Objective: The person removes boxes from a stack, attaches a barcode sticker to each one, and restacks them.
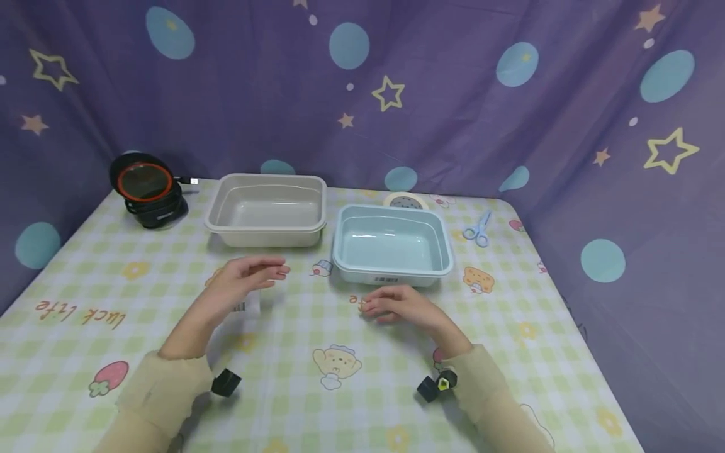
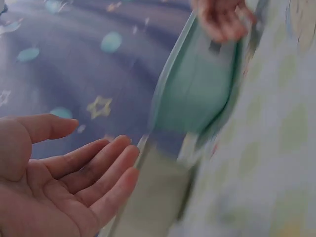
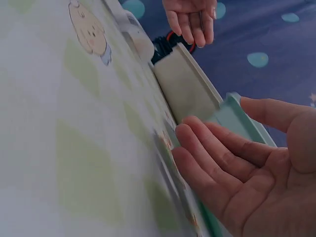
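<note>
My left hand [image 1: 240, 277] hovers in front of the grey basin [image 1: 272, 238], fingers loosely extended and holding nothing. Partly hidden under that hand is a whitish thing with barcode-like marks [image 1: 247, 306]; its kind I cannot tell. Just in front of the light blue basin [image 1: 391, 275] hangs my right hand [image 1: 404, 305], also holding nothing, its fingers relaxed. The left wrist view shows the left palm [image 2: 54, 197] with spread thumb, and the right wrist view shows the right palm [image 3: 261, 187] likewise bare. Both basins stand upright with nothing visible inside.
At the back left sits a black round case [image 1: 153, 211] with an orange-ringed lid raised and a cable plug [image 1: 194, 181] beside it. A roll of tape [image 1: 406, 200] lies partly behind the blue basin. Blue-handled scissors [image 1: 478, 231] rest at the right. A purple curtain [image 1: 464, 126] borders the table.
</note>
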{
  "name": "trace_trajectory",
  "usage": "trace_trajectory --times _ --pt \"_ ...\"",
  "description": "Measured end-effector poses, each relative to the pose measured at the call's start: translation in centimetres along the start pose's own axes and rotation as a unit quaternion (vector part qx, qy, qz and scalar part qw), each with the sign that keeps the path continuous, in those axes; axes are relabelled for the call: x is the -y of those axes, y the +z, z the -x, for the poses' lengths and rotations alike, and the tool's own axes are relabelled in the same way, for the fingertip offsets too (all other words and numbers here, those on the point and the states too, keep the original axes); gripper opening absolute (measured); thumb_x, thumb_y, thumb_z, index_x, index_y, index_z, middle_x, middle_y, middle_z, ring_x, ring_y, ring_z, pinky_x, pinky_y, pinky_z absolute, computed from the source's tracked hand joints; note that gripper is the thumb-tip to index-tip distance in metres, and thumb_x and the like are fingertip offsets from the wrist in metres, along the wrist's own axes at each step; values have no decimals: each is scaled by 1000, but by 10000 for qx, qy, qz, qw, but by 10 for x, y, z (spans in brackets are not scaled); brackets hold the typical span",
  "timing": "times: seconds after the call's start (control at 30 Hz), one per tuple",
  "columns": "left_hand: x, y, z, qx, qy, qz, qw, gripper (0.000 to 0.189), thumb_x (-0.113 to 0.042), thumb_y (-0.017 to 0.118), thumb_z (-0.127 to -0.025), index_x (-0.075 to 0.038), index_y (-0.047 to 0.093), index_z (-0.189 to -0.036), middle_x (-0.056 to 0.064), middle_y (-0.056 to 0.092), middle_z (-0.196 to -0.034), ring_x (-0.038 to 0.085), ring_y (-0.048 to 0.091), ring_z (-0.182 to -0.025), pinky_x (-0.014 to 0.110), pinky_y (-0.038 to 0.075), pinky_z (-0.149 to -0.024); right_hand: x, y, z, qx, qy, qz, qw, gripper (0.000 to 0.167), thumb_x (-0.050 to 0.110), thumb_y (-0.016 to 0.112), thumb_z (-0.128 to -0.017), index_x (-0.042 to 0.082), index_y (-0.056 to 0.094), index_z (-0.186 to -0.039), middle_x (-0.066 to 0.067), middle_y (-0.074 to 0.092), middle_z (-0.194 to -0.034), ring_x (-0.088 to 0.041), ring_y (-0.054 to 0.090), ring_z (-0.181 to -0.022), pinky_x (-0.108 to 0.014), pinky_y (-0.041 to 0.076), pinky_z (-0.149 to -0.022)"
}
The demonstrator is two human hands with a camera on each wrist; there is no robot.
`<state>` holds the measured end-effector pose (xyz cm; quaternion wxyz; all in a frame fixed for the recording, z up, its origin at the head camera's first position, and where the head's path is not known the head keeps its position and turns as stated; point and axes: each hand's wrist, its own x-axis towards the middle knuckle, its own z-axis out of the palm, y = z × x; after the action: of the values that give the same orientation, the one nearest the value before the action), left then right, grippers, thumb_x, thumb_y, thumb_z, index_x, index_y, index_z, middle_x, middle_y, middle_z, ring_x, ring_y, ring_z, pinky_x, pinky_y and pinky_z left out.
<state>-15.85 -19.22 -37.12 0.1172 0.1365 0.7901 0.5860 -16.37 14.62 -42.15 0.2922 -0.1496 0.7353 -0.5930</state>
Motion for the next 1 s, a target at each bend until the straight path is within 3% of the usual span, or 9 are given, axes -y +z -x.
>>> trace_trajectory --times 0.13,0.23,0.37,0.47,0.57,0.7,1.0 --pt "4 -27 12 -479 -129 -783 9957 41 -17 49 -102 11 50 -131 31 58 -127 -12 60 -92 8 49 -82 4 8 -6 114 -273 95 9995 36 13 52 -99 -9 55 -127 -28 62 -123 -39 62 -114 -40 55 -93" --pt "11 -43 19 -838 -511 -1466 9843 41 -20 52 -101 10 53 -129 29 61 -124 -13 56 -85 9 49 -75 5 12 -10 193 -374 212 9989 36 12 53 -99 -10 55 -127 -28 63 -122 -39 63 -113 -40 56 -92" --pt "22 -60 26 -1169 -1089 -2295 9601 41 -22 54 -99 10 57 -125 29 63 -117 4 58 -84 20 47 -70 7 17 -14 232 -330 254 9989 39 14 55 -98 -11 53 -128 -27 63 -122 -38 63 -113 -40 56 -92" --pt "29 -68 31 -1090 -1484 -2628 9471 43 -25 55 -98 11 58 -121 30 63 -112 21 60 -87 26 45 -68 9 20 -16 239 -278 170 9992 40 15 54 -98 -12 52 -128 -28 62 -123 -37 62 -114 -40 55 -93" --pt "36 -75 34 -809 -1878 -2522 9458 46 -26 55 -98 14 56 -120 29 65 -106 23 62 -85 27 49 -66 10 22 -18 258 -269 114 9992 39 14 54 -99 -11 53 -128 -27 63 -123 -36 63 -114 -39 56 -93" --pt "45 -80 34 -503 -2286 -2060 9501 46 -23 56 -97 17 54 -118 21 68 -97 12 62 -78 26 54 -66 10 25 -23 295 -237 99 9992 37 13 54 -98 -10 54 -127 -26 63 -123 -34 64 -113 -38 56 -92" --pt "61 -80 30 -448 -2259 -1834 9557 40 -18 61 -94 18 58 -110 5 70 -84 5 61 -72 23 54 -63 15 30 -26 400 -306 50 9987 39 13 53 -98 -12 52 -128 -28 62 -124 -39 61 -115 -41 55 -93"
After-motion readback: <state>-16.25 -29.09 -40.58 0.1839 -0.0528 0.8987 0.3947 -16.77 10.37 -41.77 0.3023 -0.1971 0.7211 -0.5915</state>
